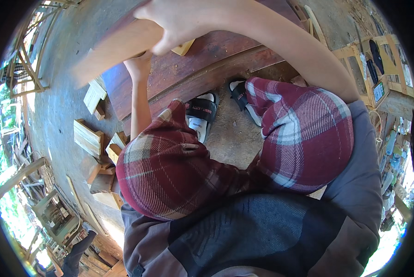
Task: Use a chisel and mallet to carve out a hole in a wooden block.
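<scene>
My right hand (177,23) curled its fingers over a blurred pale wooden plank (110,48); my left hand (140,64), mostly hidden beneath, had an unreadable grip.

Long pale wooden plank (119,46), smooth and light tan, blurred at its near end. Held slanting, upper end under the right hand (179,23), whose fingers curl over its top edge, lower end reaching out to the left beyond both hands. Supported from beneath by the left hand (140,64), pressed against its underside. Raised just above the dark reddish worktop (207,55), not lying flat on it.
</scene>
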### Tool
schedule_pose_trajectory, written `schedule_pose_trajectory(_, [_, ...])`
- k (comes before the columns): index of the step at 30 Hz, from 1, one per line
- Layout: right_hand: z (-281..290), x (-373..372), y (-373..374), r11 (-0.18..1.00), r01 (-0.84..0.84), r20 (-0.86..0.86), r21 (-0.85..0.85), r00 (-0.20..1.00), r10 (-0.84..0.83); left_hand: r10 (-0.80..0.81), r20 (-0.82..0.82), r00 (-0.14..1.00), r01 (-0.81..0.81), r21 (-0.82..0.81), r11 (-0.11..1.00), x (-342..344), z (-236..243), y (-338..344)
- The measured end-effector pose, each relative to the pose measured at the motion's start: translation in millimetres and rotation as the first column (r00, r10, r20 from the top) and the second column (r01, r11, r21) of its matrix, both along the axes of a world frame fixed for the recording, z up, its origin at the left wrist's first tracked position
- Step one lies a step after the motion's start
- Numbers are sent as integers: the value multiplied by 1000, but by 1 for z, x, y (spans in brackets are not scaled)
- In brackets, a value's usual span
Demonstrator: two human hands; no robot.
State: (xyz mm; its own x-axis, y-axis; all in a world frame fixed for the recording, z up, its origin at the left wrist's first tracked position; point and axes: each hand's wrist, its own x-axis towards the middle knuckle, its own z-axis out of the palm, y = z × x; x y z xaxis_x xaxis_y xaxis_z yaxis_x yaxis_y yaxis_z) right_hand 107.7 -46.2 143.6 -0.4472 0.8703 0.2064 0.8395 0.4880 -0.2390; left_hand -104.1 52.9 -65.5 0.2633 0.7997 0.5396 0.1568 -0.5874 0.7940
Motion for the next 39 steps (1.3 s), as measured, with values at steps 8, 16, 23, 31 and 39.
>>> schedule_pose_trajectory(8, [21, -5, 8, 974, 68, -215, -214, 970, -114, 194, -105, 975, -180, 128, 975, -5, 43, 3])
schedule_pose_trajectory(16, [-97, 83, -16, 802, 497, 119, -331, 865, -487, 130, 63, 990, -104, -316, 943, 18, 23, -10])
schedule_pose_trajectory(23, [-127, 67, -19, 740, 436, 102, -512, 886, -452, 61, 21, 998, -53, -260, 964, -20, 35, -8])
schedule_pose_trajectory(31, [-140, 78, -31, 691, 477, 134, -544, 862, -489, 92, 107, 990, -54, -317, 947, -6, 36, -9])
schedule_pose_trajectory(39, [-147, 71, -45, 683, 497, 151, -535, 852, -502, 145, 281, 949, -53, -313, 948, -11, 53, -13])
